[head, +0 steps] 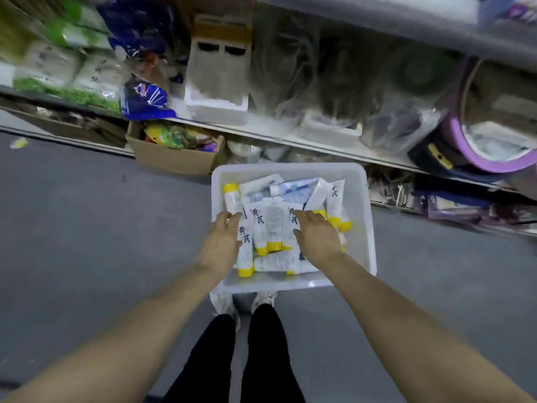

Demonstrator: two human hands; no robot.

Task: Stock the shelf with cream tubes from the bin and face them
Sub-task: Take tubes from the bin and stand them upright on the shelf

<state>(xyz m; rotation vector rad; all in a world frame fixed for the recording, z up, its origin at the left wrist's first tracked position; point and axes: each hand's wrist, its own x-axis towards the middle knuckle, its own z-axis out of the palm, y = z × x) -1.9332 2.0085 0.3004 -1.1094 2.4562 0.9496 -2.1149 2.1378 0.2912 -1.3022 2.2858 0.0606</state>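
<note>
Your left hand point(222, 241) and your right hand point(315, 235) both reach down into the white bin point(364, 228) on the floor, fingers spread and loose on top of the cream tubes point(266, 225), and neither hand holds one yet. The tubes lie in a messy pile, white with yellow caps pointing every which way, so I think you are feeling for a few that you can scoop up together. The bin sits right below the shelf point(290, 135), close to your feet, likely so each tube has only a short way to go.
</note>
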